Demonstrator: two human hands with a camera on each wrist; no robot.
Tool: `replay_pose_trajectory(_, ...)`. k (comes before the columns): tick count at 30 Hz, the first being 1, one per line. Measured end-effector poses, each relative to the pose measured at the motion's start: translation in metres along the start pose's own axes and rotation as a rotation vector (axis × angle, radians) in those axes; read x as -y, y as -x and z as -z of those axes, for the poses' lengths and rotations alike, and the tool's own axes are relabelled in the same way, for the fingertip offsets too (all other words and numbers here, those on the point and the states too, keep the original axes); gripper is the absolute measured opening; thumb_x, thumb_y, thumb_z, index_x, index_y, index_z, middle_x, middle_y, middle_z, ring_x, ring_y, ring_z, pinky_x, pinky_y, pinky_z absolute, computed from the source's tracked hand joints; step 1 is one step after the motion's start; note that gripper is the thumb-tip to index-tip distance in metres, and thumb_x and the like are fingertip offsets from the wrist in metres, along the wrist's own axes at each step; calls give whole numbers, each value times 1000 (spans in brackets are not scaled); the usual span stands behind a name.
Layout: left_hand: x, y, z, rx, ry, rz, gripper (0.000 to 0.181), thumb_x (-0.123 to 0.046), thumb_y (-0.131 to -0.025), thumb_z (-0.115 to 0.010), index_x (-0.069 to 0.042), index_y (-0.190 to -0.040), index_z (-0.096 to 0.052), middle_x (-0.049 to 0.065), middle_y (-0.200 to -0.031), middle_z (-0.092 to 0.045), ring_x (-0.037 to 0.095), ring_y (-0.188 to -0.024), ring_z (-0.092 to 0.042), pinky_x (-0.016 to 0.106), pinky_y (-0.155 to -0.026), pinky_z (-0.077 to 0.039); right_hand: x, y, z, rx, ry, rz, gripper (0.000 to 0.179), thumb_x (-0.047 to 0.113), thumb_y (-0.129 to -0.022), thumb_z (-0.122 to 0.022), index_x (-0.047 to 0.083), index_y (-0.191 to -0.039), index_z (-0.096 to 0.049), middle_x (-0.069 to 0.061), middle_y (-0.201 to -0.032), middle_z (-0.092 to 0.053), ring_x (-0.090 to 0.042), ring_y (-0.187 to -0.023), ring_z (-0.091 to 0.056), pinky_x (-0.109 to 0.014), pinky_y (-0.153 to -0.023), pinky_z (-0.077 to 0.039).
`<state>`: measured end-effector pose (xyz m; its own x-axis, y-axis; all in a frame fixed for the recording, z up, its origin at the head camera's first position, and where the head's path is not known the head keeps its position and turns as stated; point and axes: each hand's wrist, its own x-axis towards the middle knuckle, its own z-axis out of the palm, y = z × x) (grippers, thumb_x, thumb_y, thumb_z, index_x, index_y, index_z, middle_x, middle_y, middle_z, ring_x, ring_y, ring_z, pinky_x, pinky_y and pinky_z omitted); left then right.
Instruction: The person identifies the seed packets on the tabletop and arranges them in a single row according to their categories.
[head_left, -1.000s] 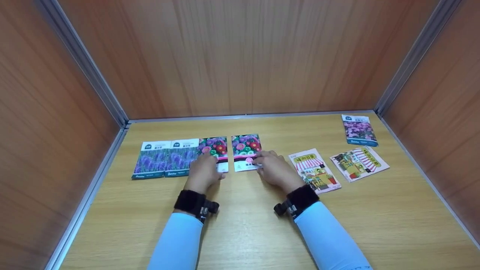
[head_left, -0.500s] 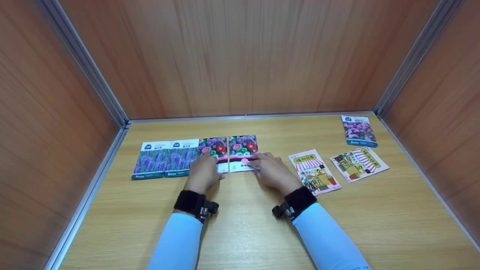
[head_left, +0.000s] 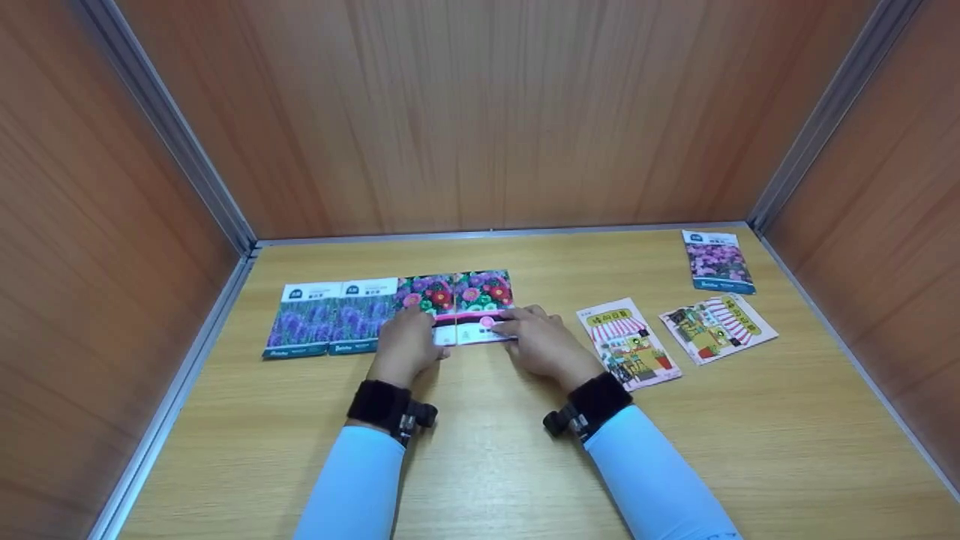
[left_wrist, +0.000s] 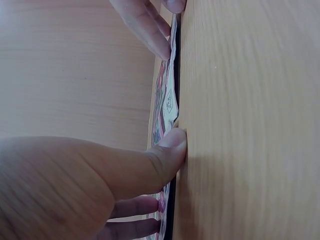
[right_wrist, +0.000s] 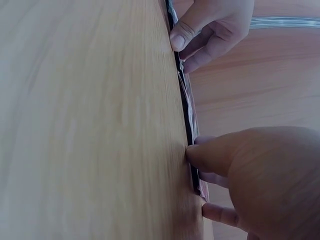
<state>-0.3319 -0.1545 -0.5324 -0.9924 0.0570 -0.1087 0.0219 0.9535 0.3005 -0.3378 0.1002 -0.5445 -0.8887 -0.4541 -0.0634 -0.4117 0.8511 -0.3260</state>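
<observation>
Two seed packets with mixed bright flowers lie side by side, the left flower packet [head_left: 425,291] and the right flower packet [head_left: 484,289], their edges meeting or nearly so. My left hand [head_left: 406,339] holds the left one, fingers on its face and thumb [left_wrist: 172,142] at its near edge. My right hand [head_left: 544,341] holds the right one by its lower right part, thumb [right_wrist: 200,155] against the near edge and fingers on top. Two purple-flower packets, the outer one [head_left: 301,319] and the inner one [head_left: 364,315], continue the row leftward; my left hand partly covers the inner one.
To the right lie two pink-striped shop packets, an angled one [head_left: 630,343] and a more turned one [head_left: 720,328]. Behind them is a pink-flower packet [head_left: 718,262]. Wooden panels [head_left: 487,112] wall the table [head_left: 487,465] at back and sides.
The right flower packet has slid left under my right hand, narrowing the gap to its neighbour. My left hand has stayed in place.
</observation>
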Motion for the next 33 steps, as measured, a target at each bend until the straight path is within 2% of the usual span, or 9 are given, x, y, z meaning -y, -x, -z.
replay_pose_trajectory(11,-1,1,1,-10,14,3,49,-34,-90,-100,0,-118,-81,20,-134,-74,40,-122,-72,57,-108,-61,2,1,0,-6,16,8,40,34,-118,-62,35,-157,-69,-1,-176,-54,-37,-163,-48,-70,-130,-42)
replay_pose_trajectory(19,-4,3,1,10,-12,3,46,-35,-91,-99,-1,-118,-83,19,-132,-75,38,-119,-72,57,-107,-61,1,0,-1,16,-1,-8,41,35,-118,-61,37,-159,-67,0,-177,-53,-36,-164,-46,-68,-132,-40)
replay_pose_trajectory(23,-5,3,1,-5,-47,-13,46,-36,-90,-100,-1,-116,-83,19,-131,-75,38,-118,-73,57,-106,-62,0,-1,-1,3,-7,-3,43,33,-117,-63,33,-159,-67,-2,-177,-53,-36,-165,-46,-70,-132,-40)
replay_pose_trajectory(28,-7,3,1,-21,-58,-58,52,-31,-90,-100,-3,-129,-82,19,-138,-73,38,-126,-72,57,-113,-60,0,-1,0,-1,-14,4,44,31,-116,-65,30,-159,-67,-5,-177,-52,-37,-165,-46,-70,-132,-40)
replay_pose_trajectory(33,-12,4,0,-68,-72,-147,50,-15,-90,-97,-6,-136,-81,15,-138,-74,37,-130,-71,59,-114,-59,-2,1,5,-5,-43,21,47,27,-113,-68,25,-160,-68,-9,-177,-52,-39,-164,-47,-68,-132,-42)
